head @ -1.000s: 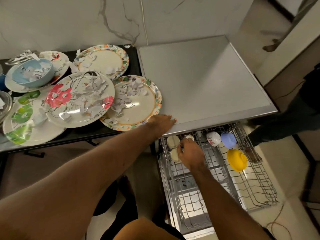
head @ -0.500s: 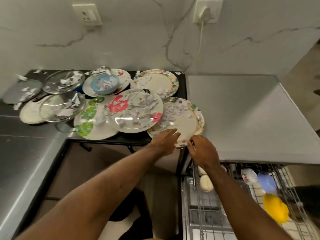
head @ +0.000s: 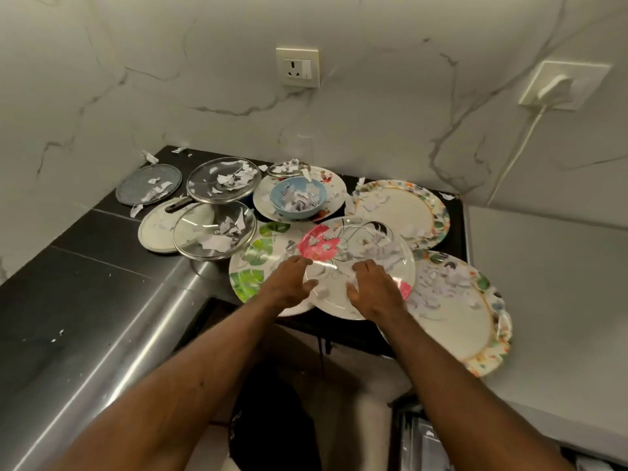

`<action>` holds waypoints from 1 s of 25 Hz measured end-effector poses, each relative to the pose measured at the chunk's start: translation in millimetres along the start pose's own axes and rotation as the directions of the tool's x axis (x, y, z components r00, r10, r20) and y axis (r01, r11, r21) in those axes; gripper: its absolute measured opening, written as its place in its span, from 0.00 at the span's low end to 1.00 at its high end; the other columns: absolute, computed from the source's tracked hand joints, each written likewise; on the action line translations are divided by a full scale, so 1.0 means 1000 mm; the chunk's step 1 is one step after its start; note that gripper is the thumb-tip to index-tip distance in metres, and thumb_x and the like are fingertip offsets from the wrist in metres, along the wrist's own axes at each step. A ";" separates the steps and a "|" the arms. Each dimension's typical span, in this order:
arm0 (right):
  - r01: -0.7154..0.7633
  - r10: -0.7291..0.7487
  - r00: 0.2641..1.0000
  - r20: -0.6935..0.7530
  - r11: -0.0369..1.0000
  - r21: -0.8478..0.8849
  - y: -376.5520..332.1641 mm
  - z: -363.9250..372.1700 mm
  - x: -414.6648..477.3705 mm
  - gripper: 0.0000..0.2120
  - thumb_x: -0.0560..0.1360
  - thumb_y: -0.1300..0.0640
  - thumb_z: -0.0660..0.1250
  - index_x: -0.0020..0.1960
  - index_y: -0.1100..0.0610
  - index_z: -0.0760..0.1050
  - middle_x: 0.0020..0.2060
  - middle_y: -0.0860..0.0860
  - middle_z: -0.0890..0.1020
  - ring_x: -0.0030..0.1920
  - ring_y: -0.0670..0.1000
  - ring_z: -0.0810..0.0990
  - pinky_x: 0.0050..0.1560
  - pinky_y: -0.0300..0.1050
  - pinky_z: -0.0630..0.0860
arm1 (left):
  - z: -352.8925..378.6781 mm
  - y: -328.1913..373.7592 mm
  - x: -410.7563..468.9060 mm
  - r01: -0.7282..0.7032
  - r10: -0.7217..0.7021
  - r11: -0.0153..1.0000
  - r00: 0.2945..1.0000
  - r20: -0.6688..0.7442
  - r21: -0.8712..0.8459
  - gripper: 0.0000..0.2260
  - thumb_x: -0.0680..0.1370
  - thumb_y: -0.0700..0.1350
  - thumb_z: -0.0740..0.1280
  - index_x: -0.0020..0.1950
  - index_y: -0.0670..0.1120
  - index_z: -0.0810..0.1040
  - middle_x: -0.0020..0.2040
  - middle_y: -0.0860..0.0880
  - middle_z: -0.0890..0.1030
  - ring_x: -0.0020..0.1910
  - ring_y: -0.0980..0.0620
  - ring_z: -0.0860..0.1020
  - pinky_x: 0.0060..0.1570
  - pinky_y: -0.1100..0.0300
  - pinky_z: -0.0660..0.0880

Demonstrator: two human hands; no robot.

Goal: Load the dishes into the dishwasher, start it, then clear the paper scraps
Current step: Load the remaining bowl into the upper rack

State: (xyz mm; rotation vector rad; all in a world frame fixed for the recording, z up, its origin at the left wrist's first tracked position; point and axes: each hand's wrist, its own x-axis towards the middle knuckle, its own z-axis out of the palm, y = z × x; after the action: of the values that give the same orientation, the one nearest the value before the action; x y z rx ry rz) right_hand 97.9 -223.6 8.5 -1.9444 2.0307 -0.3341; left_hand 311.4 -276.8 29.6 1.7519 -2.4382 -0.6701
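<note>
1. Your left hand point(head: 289, 283) and right hand point(head: 373, 290) have moved from the colour-rimmed plate point(head: 469, 321) to the red-flower plate point(head: 360, 246). The fingers are spread and rest on its near rim, not closed round it.
2. I judge this plate is the next to load. It lies on the worktop point(head: 112, 226), overlapping the green-leaf plate point(head: 251, 263).
3. The paper scraps point(head: 384, 253) on it may slide off.
4. Behind it stand a blue bowl point(head: 299, 198) and glass lids point(head: 214, 229).

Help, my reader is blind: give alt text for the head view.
A person's left hand and right hand reach onto a round white plate with a red flower, strewn with torn paper scraps. More patterned plates, glass lids and a blue bowl crowd the black counter around it.
</note>
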 end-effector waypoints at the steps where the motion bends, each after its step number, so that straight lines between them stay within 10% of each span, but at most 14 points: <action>1: -0.040 0.043 0.998 0.044 0.998 -0.050 -0.008 0.002 0.016 0.31 0.80 0.44 0.67 0.78 0.54 0.65 0.75 0.58 0.68 0.72 0.60 0.70 0.70 0.55 0.70 | -0.008 -0.012 0.012 0.032 -0.033 0.998 0.999 -0.018 -0.053 0.25 0.81 0.54 0.69 0.75 0.47 0.72 0.73 0.45 0.74 0.72 0.44 0.72 0.69 0.50 0.69; 6: -0.220 0.268 0.919 0.288 0.957 -0.189 -0.023 0.004 0.067 0.54 0.71 0.36 0.76 0.84 0.48 0.47 0.84 0.58 0.41 0.83 0.65 0.46 0.79 0.68 0.50 | -0.041 -0.041 0.075 0.197 -0.252 0.895 0.964 -0.088 -0.400 0.24 0.82 0.56 0.68 0.71 0.41 0.76 0.68 0.42 0.79 0.64 0.43 0.79 0.64 0.52 0.73; 12: -0.228 0.331 0.852 0.405 0.932 -0.282 -0.018 -0.007 0.094 0.58 0.64 0.31 0.79 0.82 0.49 0.53 0.83 0.58 0.50 0.80 0.67 0.55 0.74 0.70 0.63 | -0.045 -0.053 0.153 0.407 -0.572 0.499 0.818 0.063 -0.765 0.34 0.73 0.70 0.66 0.65 0.44 0.78 0.56 0.43 0.84 0.54 0.43 0.83 0.59 0.45 0.81; 17: -0.163 0.317 0.849 0.423 0.918 -0.361 -0.020 -0.006 0.105 0.65 0.62 0.28 0.79 0.84 0.53 0.48 0.84 0.59 0.44 0.80 0.68 0.54 0.74 0.66 0.66 | -0.044 -0.054 0.181 0.373 -0.661 0.114 0.721 0.210 -0.921 0.17 0.79 0.55 0.72 0.59 0.44 0.76 0.49 0.43 0.83 0.44 0.46 0.86 0.49 0.49 0.85; 25: -0.159 0.306 0.853 0.423 0.924 -0.349 -0.017 -0.009 0.108 0.66 0.61 0.28 0.79 0.84 0.53 0.46 0.84 0.58 0.45 0.81 0.68 0.51 0.74 0.67 0.65 | -0.057 -0.048 0.195 0.364 -0.620 -0.024 0.725 0.300 -0.931 0.19 0.81 0.42 0.69 0.71 0.38 0.73 0.45 0.45 0.80 0.38 0.51 0.83 0.42 0.60 0.83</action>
State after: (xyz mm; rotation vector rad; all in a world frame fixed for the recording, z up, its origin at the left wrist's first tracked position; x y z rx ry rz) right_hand 107.4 -332.3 16.4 -1.6784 2.0274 0.4969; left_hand 302.7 -485.2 25.0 1.7305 -0.5263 -1.5196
